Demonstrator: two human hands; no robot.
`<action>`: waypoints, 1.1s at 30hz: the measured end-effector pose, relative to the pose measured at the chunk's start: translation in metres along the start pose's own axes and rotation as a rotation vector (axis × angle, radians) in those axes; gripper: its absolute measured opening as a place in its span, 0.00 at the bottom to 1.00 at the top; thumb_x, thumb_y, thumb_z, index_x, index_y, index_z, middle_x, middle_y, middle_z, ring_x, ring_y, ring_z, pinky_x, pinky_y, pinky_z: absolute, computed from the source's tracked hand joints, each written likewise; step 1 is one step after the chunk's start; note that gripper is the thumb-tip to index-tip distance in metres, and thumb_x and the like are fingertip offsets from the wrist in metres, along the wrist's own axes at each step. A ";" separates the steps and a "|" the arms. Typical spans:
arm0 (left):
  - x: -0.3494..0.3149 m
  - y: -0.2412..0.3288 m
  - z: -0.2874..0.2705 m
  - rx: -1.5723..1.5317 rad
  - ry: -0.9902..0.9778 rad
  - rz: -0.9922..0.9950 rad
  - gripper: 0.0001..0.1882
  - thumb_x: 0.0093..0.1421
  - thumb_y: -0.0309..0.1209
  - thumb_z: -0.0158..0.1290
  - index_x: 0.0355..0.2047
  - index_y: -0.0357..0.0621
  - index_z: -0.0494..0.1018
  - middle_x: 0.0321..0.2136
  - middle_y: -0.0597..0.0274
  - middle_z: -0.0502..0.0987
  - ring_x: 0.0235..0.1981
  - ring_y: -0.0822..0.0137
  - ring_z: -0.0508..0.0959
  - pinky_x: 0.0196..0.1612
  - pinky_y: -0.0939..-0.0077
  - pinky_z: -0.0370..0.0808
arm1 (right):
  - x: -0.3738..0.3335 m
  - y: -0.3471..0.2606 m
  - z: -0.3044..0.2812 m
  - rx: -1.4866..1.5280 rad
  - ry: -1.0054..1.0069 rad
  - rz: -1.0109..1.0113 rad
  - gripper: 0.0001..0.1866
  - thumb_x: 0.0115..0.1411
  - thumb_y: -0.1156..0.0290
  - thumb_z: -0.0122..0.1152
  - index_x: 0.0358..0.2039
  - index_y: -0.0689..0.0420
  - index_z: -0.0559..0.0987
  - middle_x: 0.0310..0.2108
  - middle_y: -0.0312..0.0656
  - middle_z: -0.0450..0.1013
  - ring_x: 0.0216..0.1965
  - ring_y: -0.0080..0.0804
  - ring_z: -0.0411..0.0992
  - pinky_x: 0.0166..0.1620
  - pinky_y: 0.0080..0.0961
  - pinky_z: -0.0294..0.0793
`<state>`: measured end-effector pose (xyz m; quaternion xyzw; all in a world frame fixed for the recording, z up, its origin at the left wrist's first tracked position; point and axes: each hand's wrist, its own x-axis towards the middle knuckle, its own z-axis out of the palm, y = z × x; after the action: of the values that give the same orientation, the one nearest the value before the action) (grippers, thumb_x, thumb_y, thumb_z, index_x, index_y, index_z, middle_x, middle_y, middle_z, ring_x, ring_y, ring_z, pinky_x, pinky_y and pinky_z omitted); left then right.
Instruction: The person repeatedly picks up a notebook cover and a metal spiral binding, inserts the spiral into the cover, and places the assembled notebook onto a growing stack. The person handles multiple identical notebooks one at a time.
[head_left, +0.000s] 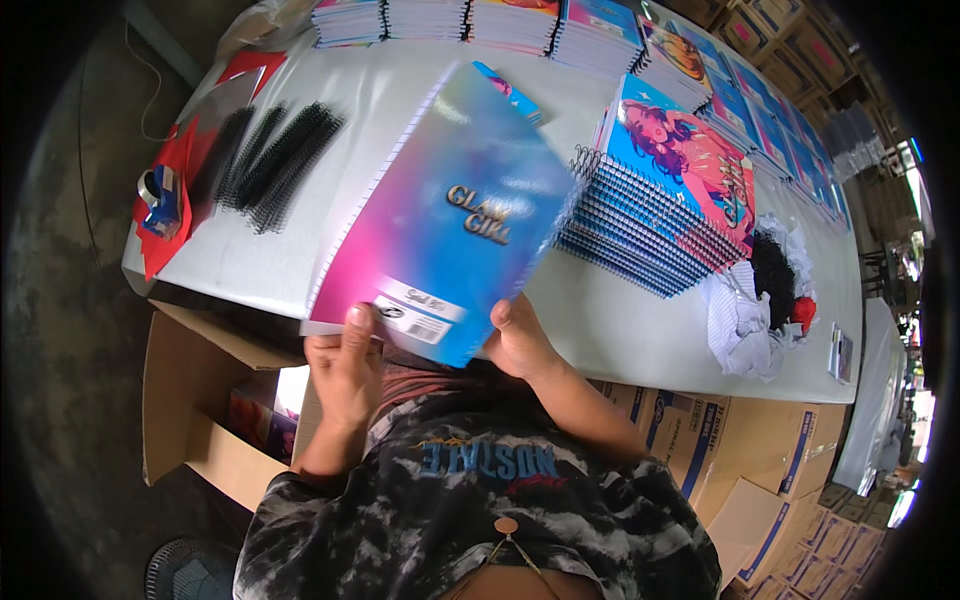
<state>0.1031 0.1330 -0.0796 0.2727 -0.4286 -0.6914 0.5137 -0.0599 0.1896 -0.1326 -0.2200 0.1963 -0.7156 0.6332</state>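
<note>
A notebook [450, 230] with a glossy pink-to-blue cover and a white label is tilted up over the table's near edge. My left hand [345, 365] grips its lower left corner, thumb on top of the cover. At the lower right edge, my right hand [518, 338] holds it with the thumb along the side; the other fingers are mostly behind it. A row of small holes runs down the notebook's left edge. Just right of it stands a pile of spiral-bound notebooks [690, 170] with an illustrated figure on top. Several loose black spiral coils [280, 160] lie to the left.
On the white table [230, 260] are a tape dispenser [160, 200] on red sheets and a bundled cloth [745, 320] beside dark coiled material. More notebook stacks [600, 35] line the far side. An open carton [225, 440] is below left; closed boxes [740, 440] stand below right.
</note>
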 end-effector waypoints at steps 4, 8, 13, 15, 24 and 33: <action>0.015 -0.002 0.004 0.368 0.128 0.237 0.28 0.56 0.26 0.53 0.56 0.37 0.57 0.49 0.57 0.67 0.48 0.64 0.69 0.52 0.72 0.64 | 0.015 -0.029 0.012 -0.567 0.128 -0.298 0.17 0.56 0.69 0.61 0.44 0.59 0.73 0.35 0.35 0.73 0.38 0.20 0.69 0.42 0.20 0.69; 0.055 0.040 0.022 0.952 -0.026 0.887 0.34 0.49 0.30 0.61 0.54 0.35 0.58 0.53 0.53 0.65 0.52 0.57 0.66 0.59 0.61 0.52 | 0.012 -0.084 0.037 -1.767 -0.053 -0.346 0.06 0.53 0.71 0.59 0.32 0.58 0.75 0.21 0.46 0.73 0.21 0.35 0.73 0.26 0.30 0.70; 0.072 0.021 0.010 0.487 -0.297 0.231 0.09 0.54 0.22 0.56 0.34 0.38 0.68 0.28 0.65 0.75 0.32 0.75 0.72 0.39 0.81 0.68 | -0.001 -0.122 0.043 -1.707 -0.013 -0.235 0.10 0.52 0.73 0.61 0.35 0.59 0.75 0.20 0.43 0.72 0.21 0.31 0.72 0.27 0.23 0.70; 0.084 -0.015 0.002 0.291 -0.291 0.119 0.12 0.54 0.21 0.55 0.39 0.39 0.66 0.32 0.64 0.73 0.36 0.75 0.71 0.42 0.80 0.67 | -0.004 -0.121 0.015 -1.301 0.108 -0.301 0.12 0.51 0.74 0.63 0.36 0.59 0.74 0.22 0.38 0.72 0.26 0.21 0.71 0.30 0.19 0.69; 0.083 -0.114 -0.018 0.397 -0.408 -0.064 0.25 0.51 0.17 0.50 0.50 0.37 0.59 0.46 0.58 0.64 0.49 0.68 0.64 0.52 0.71 0.62 | -0.013 -0.055 -0.080 -0.886 0.285 -0.342 0.08 0.54 0.74 0.61 0.35 0.62 0.77 0.29 0.33 0.74 0.31 0.17 0.69 0.36 0.16 0.69; 0.231 -0.060 -0.107 1.988 0.172 0.554 0.22 0.55 0.43 0.51 0.47 0.48 0.66 0.46 0.53 0.67 0.49 0.51 0.66 0.46 0.58 0.66 | -0.014 -0.055 -0.078 -0.898 0.298 -0.310 0.05 0.53 0.76 0.61 0.31 0.62 0.79 0.29 0.36 0.76 0.31 0.17 0.71 0.36 0.17 0.71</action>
<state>0.0872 -0.1126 -0.1697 0.5140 -0.8155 0.1389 0.2268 -0.1473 0.2102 -0.1670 -0.3927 0.5384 -0.6700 0.3271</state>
